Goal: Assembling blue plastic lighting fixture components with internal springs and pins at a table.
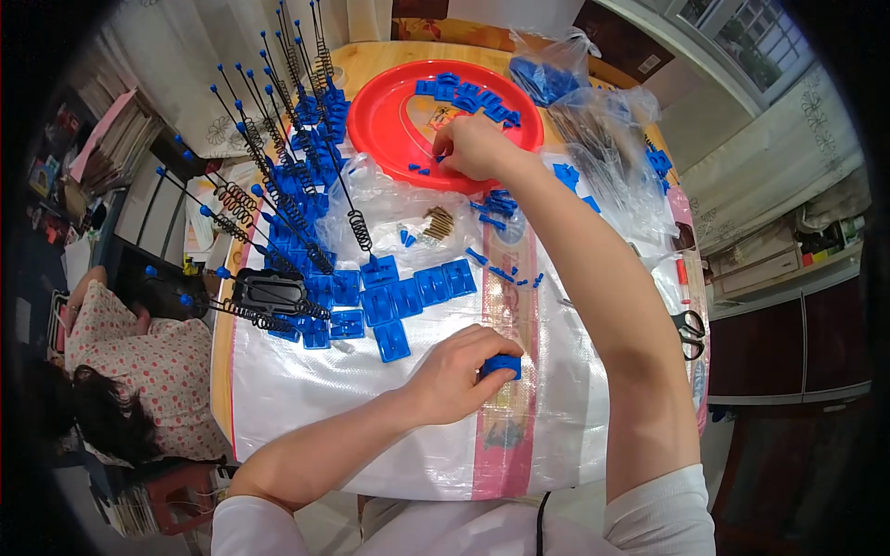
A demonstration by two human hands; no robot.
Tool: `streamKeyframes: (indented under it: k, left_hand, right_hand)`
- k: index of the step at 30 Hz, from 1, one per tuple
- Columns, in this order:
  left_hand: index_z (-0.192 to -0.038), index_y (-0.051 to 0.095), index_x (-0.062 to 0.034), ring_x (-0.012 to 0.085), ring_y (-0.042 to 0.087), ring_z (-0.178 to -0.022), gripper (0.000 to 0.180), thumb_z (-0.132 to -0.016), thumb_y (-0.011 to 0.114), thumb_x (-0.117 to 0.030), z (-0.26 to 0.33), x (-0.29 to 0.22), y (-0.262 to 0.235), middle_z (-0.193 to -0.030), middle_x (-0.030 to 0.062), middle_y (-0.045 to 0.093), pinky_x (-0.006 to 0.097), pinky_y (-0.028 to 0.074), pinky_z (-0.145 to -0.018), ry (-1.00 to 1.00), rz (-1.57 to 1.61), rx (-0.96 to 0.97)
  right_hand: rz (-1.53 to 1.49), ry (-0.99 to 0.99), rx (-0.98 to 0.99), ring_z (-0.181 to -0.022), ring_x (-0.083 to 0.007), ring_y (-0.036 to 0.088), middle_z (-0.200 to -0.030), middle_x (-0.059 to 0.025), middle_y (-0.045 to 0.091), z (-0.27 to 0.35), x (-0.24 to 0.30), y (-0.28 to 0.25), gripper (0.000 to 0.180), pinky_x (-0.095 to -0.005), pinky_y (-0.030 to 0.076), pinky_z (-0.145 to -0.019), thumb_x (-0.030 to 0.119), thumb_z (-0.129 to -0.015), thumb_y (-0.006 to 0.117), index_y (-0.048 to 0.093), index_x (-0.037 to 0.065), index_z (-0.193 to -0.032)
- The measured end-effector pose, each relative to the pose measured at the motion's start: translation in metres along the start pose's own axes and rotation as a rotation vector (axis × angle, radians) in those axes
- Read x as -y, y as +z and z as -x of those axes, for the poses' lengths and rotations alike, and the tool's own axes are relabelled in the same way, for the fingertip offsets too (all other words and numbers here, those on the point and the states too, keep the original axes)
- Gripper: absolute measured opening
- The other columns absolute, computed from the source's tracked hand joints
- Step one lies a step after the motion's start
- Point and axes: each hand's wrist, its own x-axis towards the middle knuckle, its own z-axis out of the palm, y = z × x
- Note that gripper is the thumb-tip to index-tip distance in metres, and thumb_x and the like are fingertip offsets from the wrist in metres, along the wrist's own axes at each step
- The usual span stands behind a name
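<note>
My left hand (459,371) grips a blue plastic block (502,363) just above the sheet-covered table, its thumb and fingers around the sides. My right hand (477,148) reaches over the near side of a round red tray (380,116), fingers bent together at a small blue piece; their grip is partly hidden. Small blue plugs (419,170) lie in the tray beside my fingertips, and blue plastic parts (468,96) are scattered along its far side. Left of my left hand, several blue square bases (406,298) lie joined or close together.
At the left stand blue bases with black coil springs (360,232) and tall rods. Brass screws (439,223) lie on a clear plastic bag (343,208). Bags of rods (603,139) and blue parts (547,79) sit far right, scissors (690,334) near right. Another person (148,380) is at the left.
</note>
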Motion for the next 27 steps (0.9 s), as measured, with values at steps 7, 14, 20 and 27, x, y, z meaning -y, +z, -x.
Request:
streamKeyframes:
  k: [7,14,20,27]
  left_hand:
    - [-0.108,0.067,-0.0037,0.0281,0.064,-0.093,0.023,-0.086,0.071,-0.01,-0.001,0.003,0.002,-0.099,0.012,0.067,0.037,0.051,-0.079,0.026,-0.012,-0.006]
    - [-0.107,0.067,-0.0039,0.0282,0.064,-0.093,0.023,-0.086,0.071,-0.01,-0.001,0.002,0.001,-0.099,0.012,0.067,0.037,0.051,-0.08,0.003,-0.007,-0.011]
    - [-0.108,0.067,-0.0039,0.0287,0.064,-0.094,0.023,-0.086,0.071,-0.011,0.0,0.003,0.002,-0.099,0.012,0.067,0.037,0.052,-0.08,0.025,-0.011,-0.013]
    - [-0.107,0.067,-0.0039,0.0288,0.064,-0.094,0.022,-0.086,0.071,-0.011,-0.001,0.003,0.003,-0.099,0.0118,0.068,0.037,0.052,-0.08,0.024,-0.016,-0.012]
  right_hand:
    - [0.053,-0.026,-0.098,-0.099,-0.0334,0.069,-0.103,-0.0182,0.073,-0.005,-0.004,0.014,0.03,-0.041,0.054,-0.089,0.001,-0.076,0.064,0.075,0.008,-0.103]
    - [0.013,-0.031,0.08,-0.106,-0.0319,0.068,-0.107,-0.0154,0.073,0.0,0.01,0.004,0.038,-0.0414,0.053,-0.092,-0.003,-0.076,0.062,0.072,0.009,-0.112]
    - [-0.047,-0.056,0.073,-0.097,-0.0318,0.069,-0.1,-0.0152,0.073,-0.003,0.004,0.005,0.025,-0.0421,0.054,-0.088,0.002,-0.078,0.065,0.074,0.008,-0.101]
    - [0.139,-0.049,-0.103,-0.092,-0.0353,0.069,-0.094,-0.0195,0.072,-0.008,-0.01,0.019,0.013,-0.0437,0.055,-0.08,0.005,-0.078,0.066,0.071,0.004,-0.09]
